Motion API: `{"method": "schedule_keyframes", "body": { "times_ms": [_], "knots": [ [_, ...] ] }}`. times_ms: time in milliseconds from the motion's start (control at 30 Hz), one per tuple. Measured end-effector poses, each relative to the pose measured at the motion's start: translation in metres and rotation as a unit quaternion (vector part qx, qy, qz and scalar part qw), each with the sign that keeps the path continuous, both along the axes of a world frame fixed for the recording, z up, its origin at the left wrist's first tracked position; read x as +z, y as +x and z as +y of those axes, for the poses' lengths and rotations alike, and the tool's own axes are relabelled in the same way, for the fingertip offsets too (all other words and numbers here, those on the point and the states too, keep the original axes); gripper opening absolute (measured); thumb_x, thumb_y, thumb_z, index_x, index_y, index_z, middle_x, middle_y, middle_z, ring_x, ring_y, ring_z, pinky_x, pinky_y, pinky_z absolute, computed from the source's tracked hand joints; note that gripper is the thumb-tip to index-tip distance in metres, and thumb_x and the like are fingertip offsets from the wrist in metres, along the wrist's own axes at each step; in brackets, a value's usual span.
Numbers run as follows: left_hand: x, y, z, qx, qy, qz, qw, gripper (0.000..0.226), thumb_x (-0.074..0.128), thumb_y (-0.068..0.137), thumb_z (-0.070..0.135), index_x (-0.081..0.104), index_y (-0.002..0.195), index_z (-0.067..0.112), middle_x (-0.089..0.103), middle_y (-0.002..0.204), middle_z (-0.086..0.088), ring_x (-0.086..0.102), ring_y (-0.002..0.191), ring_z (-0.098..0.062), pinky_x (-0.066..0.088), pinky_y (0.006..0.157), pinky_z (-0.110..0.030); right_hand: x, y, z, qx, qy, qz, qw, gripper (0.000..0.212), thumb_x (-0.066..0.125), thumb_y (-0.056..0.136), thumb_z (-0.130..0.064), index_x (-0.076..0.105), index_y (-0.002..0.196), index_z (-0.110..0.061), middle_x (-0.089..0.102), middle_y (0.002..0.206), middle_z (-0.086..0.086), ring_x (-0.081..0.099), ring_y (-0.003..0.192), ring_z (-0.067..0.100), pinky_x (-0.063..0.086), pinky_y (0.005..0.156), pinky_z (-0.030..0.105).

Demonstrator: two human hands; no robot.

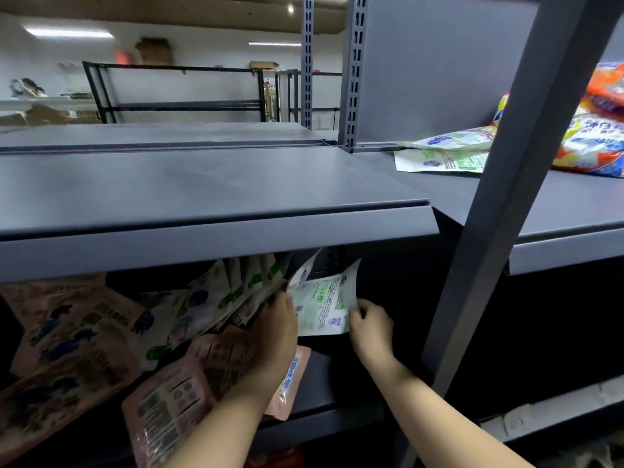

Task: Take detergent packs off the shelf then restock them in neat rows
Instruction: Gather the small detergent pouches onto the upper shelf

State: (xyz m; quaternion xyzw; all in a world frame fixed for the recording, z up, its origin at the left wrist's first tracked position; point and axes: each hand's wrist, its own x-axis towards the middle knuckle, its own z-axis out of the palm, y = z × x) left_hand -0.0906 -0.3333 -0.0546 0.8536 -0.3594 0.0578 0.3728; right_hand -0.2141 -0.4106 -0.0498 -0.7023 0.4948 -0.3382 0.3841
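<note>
Pinching one green-white pack [322,304] — right hand [369,327] grip at its edge | left hand [275,327] grip clasping leaning packs [236,292] — count unclear | lower shelf [314,396]

Two hands: left hand [275,327], right hand [371,327]. Green-white packs on lower shelf [314,390]: several, exact count unclear. Pink packs [162,410]: at least four. Upper right shelf [557,211]: two green-white, about two orange-blue.
</note>
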Motion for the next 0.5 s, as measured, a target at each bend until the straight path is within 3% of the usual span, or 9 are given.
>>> {"method": "schedule_keyframes", "body": {
  "times_ms": [200, 267, 367, 500],
  "knots": [
    [0.001, -0.007, 0.011, 0.012, -0.043, -0.025, 0.999, 0.048, 0.027, 0.102, 0.033, 0.061, 0.09, 0.001, 0.065, 0.083, -0.018, 0.061, 0.08, -0.033, 0.033, 0.065, -0.029, 0.045, -0.001, 0.009, -0.02, -0.155, -0.033, 0.987, 0.019, 0.051, 0.094, -0.017, 0.069, 0.099, -0.017, 0.072, 0.088, 0.002, 0.065, 0.08, 0.02, 0.043, 0.064, 0.027],
    [0.002, -0.01, 0.013, 0.013, -0.024, -0.002, 1.0, 0.04, 0.033, 0.102, 0.027, 0.061, 0.092, 0.001, 0.065, 0.086, -0.018, 0.06, 0.083, -0.033, 0.031, 0.065, -0.028, 0.045, -0.005, 0.013, -0.001, -0.147, -0.067, 0.987, 0.017, 0.053, 0.094, -0.017, 0.069, 0.097, -0.015, 0.072, 0.085, -0.001, 0.065, 0.077, 0.013, 0.041, 0.062, 0.022],
    [-0.001, -0.011, 0.013, -0.001, -0.014, 0.039, 0.999, 0.034, 0.036, 0.101, 0.027, 0.058, 0.085, 0.006, 0.064, 0.083, -0.017, 0.059, 0.081, -0.035, 0.034, 0.063, -0.03, 0.028, -0.015, 0.021, 0.026, -0.097, -0.103, 0.99, 0.011, 0.059, 0.091, -0.015, 0.07, 0.09, -0.013, 0.07, 0.077, -0.004, 0.065, 0.075, 0.009, 0.049, 0.07, 0.029],
    [-0.002, -0.012, 0.012, -0.011, -0.065, 0.071, 0.995, 0.035, 0.039, 0.1, 0.026, 0.054, 0.075, 0.006, 0.062, 0.077, -0.016, 0.056, 0.076, -0.033, 0.035, 0.062, -0.032, -0.002, -0.027, 0.025, 0.026, -0.021, -0.104, 0.994, 0.015, 0.062, 0.089, -0.014, 0.072, 0.096, -0.006, 0.073, 0.089, 0.003, 0.067, 0.092, 0.018, 0.047, 0.074, 0.026]
  ]
}}
